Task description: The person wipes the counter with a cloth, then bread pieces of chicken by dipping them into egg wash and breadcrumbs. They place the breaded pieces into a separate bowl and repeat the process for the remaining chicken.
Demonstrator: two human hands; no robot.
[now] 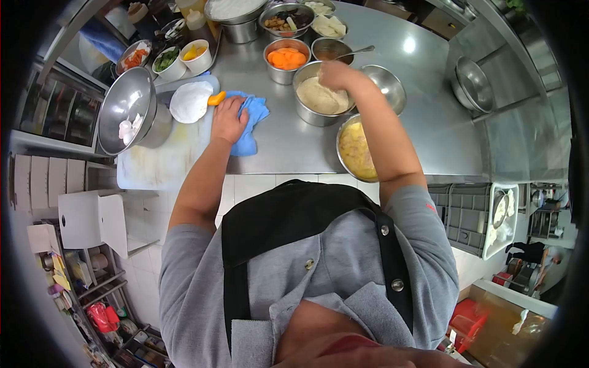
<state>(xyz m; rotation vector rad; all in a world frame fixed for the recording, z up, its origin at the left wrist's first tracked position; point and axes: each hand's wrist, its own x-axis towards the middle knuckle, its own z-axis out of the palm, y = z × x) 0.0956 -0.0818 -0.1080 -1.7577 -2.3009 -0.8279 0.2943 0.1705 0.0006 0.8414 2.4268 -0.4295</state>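
Observation:
My left hand (230, 120) lies on a blue cloth (253, 122) on the steel counter, its fingers over the cloth's left part. Just beyond it, a yellow-orange handle (216, 98) joins a round white piece (191, 102) on the cutting board. My right hand (334, 75) is over the rim of a metal pot (316, 118) holding a pale beige powder or paste (319, 97). Its fingers point down and look bent together; whatever they hold is hidden. Close to my right forearm are a bowl of yellow mixture (356, 150) and a shiny metal bowl (392, 91).
Sliced carrots fill a metal bowl (281, 76) behind the pot, beside a bowl with a spoon (322, 50). A large tilted bowl (110, 105) stands at the left of the cutting board (144, 175). More containers line the back; nested bowls (472, 83) are at the right.

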